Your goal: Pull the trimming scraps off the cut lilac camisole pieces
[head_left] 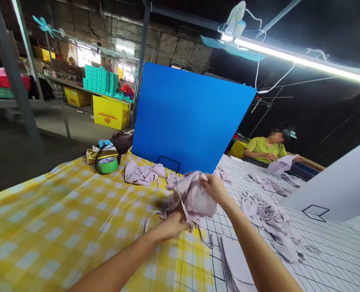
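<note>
A crumpled pale mauve cloth piece [198, 198] with thin straps hangs between my two hands above the table. My right hand [212, 186] pinches its upper right edge. Lower down, my left hand [176, 224] is closed on the cloth near a strap. Another mauve cloth piece [143, 172] lies bunched on the yellow checked cloth [88, 221] behind my left hand. A neat stack of flat mauve panels [236, 263] rests beside my right forearm, and a loose heap of mauve pieces [271, 219] lies farther right on the white grid-patterned cloth [335, 251].
An upright blue board [188, 117] stands behind my hands in a wire holder. At the back left are a green tape roll [107, 165] and a dark bag [122, 141]. A white board [338, 178] stands right. Across the table, a person [266, 148] handles mauve cloth.
</note>
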{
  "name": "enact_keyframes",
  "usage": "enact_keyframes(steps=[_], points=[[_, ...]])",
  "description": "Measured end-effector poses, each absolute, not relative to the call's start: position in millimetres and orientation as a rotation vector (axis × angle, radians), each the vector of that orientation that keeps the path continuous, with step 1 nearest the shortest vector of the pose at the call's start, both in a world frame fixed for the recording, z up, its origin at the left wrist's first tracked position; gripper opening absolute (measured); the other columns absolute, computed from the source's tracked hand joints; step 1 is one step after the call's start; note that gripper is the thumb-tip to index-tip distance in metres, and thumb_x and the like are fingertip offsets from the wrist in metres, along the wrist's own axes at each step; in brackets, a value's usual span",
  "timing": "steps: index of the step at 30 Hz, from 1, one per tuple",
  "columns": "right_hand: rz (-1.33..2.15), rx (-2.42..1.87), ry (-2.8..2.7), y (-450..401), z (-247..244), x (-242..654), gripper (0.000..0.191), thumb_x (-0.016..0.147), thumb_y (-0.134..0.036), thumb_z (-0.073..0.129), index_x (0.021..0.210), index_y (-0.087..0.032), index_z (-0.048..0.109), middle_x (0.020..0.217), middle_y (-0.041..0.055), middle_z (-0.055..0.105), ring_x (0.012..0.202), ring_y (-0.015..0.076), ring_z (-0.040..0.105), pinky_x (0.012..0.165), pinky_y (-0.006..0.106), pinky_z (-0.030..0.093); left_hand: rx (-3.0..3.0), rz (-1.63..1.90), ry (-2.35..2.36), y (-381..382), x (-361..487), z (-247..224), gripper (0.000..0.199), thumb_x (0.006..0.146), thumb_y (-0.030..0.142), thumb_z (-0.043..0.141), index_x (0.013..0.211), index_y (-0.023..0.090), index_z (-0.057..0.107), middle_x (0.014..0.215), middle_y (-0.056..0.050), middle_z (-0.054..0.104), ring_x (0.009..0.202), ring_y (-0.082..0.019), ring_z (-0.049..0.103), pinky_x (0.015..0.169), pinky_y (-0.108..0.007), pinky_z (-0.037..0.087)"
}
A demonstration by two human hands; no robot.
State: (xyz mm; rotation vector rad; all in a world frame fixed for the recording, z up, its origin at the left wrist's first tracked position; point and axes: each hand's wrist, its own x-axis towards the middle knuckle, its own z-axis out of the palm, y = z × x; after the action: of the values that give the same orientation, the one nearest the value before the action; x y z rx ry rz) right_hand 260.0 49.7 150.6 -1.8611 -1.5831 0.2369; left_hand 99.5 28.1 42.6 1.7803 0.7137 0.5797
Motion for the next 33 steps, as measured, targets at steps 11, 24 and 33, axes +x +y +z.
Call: enact_keyframes(steps=[11,24,33], points=[[0.527,-1.863,-1.337,41.4,123.8,333.4,0.049,0.083,-0.053,0.032,0.071,-0.016,0.062,0.059,0.0083,0.063,0.059,0.0209,0.060,0.053,0.031,0.048,1.941,0.487,0.949,19.3,79.9,20.1,0.034,0.070,0.017,0.047,0.099,0.013,0.064,0.102,-0.009,0.065,0.091,-0.021,0.058,0.080,-0.028,0.043],[0.615,-1.065,-1.042,-1.4,261.6,264.5,0.036,0.086,-0.044,0.045,0.089,-0.016,0.068,0.074,0.0047,0.061,0.062,0.0118,0.055,0.056,0.024,0.044,1.790,0.977,0.855,9.0,75.3,35.7,0.057,0.078,0.030,0.052,0.131,0.017,0.035,0.125,-0.012,0.046,0.108,-0.023,0.047,0.092,-0.036,0.039],[1.040,-1.378,-1.169,-27.8,229.1,213.3,0.044,0.070,-0.055,0.060,0.089,-0.016,0.069,0.066,0.0025,0.061,0.053,0.0128,0.055,0.046,0.023,0.044,1.772,0.956,0.621,-20.8,47.5,76.2,0.050,0.070,0.045,0.063,0.110,0.016,0.057,0.107,-0.007,0.059,0.099,-0.026,0.052,0.085,-0.034,0.042]])
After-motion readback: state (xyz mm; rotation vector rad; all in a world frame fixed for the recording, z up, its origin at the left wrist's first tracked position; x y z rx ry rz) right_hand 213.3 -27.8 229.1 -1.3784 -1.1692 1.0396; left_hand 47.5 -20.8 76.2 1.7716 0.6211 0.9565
